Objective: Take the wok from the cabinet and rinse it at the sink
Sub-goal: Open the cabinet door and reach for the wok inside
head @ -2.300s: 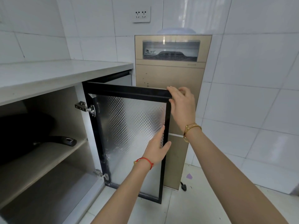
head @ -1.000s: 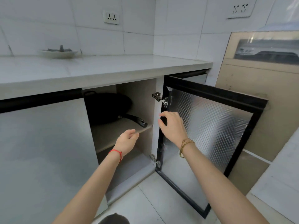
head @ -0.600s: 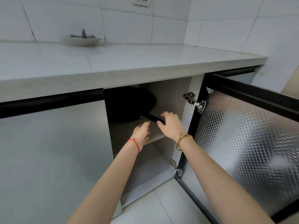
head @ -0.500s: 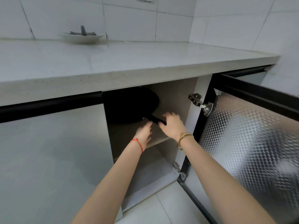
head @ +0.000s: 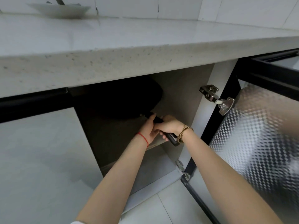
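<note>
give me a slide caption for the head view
Both hands grip the black wok handle inside the open cabinet.

Wok body lost in cabinet shadow

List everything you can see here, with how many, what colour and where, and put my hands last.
wok: one, black, on the cabinet's upper shelf
wok handle: one, black, sticking out toward the open door
cabinet door: one, black frame with patterned silvery panel, swung open at right
hinges: two, metal, on the door's inner edge
countertop: one, pale grey, above the cabinet
dish: one, white, on the countertop at the wall
left hand: one, red string at wrist, on the handle
right hand: one, gold bracelet, gripping the handle
</note>
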